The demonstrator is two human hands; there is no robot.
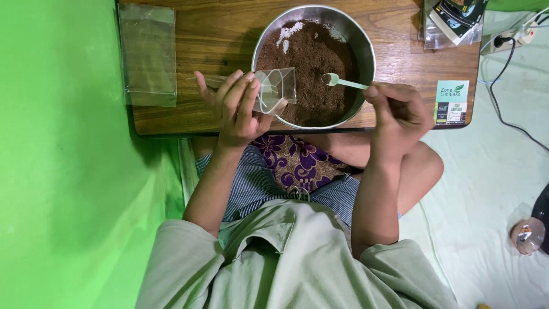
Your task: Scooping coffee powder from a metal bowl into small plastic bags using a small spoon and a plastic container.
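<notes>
My left hand (235,106) holds a small clear plastic bag (275,88) open at the near left rim of a round metal bowl (361,46). The bowl is full of dark brown powder (311,57) with a few white patches at its far side. My right hand (400,114) grips the handle of a small pale green spoon (343,82). The spoon's scoop rests over the powder near the bowl's middle, a short way right of the bag's mouth.
The bowl stands on a low wooden table (211,34). A stack of clear empty bags (148,54) lies at the table's left end. Packets in plastic (454,20) and a printed label (452,103) lie at the right end. A power strip and black cable (503,68) run over the white floor.
</notes>
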